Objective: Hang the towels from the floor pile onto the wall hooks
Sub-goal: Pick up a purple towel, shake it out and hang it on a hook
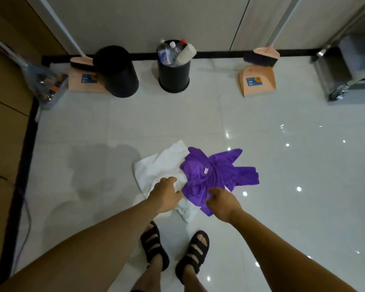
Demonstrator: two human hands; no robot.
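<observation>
Open floor (261, 144) around towel pile (209, 171)

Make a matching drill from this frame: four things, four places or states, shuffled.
Things:
1 purple towel
2 white towel
3 middle bin
4 right dustpan

Places or states:
A holds plastic bottles
B peach, just below a broom head
C lies underneath, at the left hand
D crumpled on top, at the right hand

Pairs: 1-D, 2-C, 3-A, 4-B
</observation>
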